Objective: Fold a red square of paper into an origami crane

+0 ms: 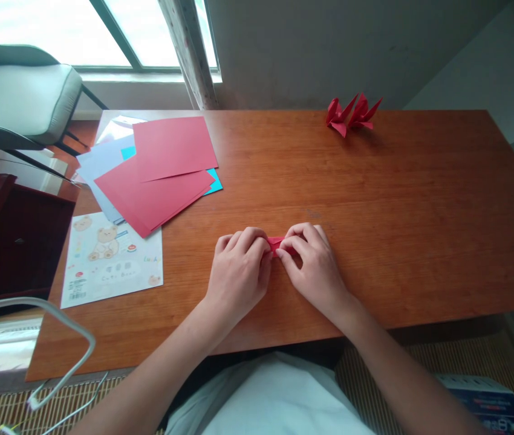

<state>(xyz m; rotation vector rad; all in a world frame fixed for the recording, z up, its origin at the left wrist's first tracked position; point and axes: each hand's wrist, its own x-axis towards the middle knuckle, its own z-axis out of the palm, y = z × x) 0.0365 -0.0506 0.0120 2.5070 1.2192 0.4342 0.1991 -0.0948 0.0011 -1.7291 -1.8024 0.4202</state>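
Note:
Both of my hands rest on the wooden table (pixel 420 199) near its front edge, pinching a small folded piece of red paper (pixel 276 243) between them. My left hand (pixel 239 269) covers the paper's left part with curled fingers. My right hand (pixel 314 263) grips its right end with thumb and fingertips. Most of the red piece is hidden under my fingers. Two finished red paper cranes (pixel 352 115) stand at the far edge of the table, well away from my hands.
A loose stack of red, blue and white paper sheets (pixel 161 169) lies at the left of the table. A pack with bear pictures (pixel 112 257) lies in front of it. A grey chair (pixel 21 96) stands by the window; a dark cabinet (pixel 7 235) is left of the table.

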